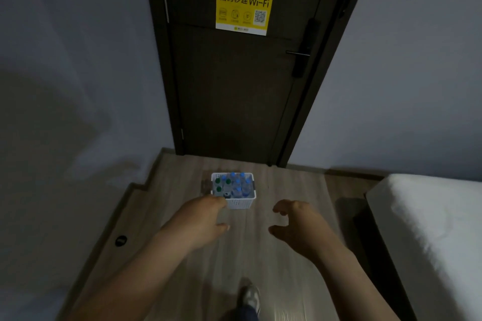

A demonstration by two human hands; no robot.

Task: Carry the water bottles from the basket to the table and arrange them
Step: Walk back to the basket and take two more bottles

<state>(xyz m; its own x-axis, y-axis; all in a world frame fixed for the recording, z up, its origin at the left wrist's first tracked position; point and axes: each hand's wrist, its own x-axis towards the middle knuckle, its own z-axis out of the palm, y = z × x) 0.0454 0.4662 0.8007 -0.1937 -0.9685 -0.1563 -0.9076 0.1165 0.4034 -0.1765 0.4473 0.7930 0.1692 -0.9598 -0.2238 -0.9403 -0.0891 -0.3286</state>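
A white plastic basket (241, 203) stands on the wooden floor in front of a dark door. It holds several upright water bottles (238, 186), most with blue caps and a few with green caps at the left. My left hand (202, 219) reaches forward, and its fingers overlap the basket's near left corner in view; whether they touch it I cannot tell. To the right of the basket and nearer to me, my right hand (294, 224) hovers with loosely curled fingers and holds nothing.
A shut dark door (234, 86) with a yellow Wi-Fi sign rises behind the basket. A white bed (430, 221) fills the right side. The left wall has a stepped corner and a small round fitting (120, 240). My shoe (251, 297) shows on the floor below.
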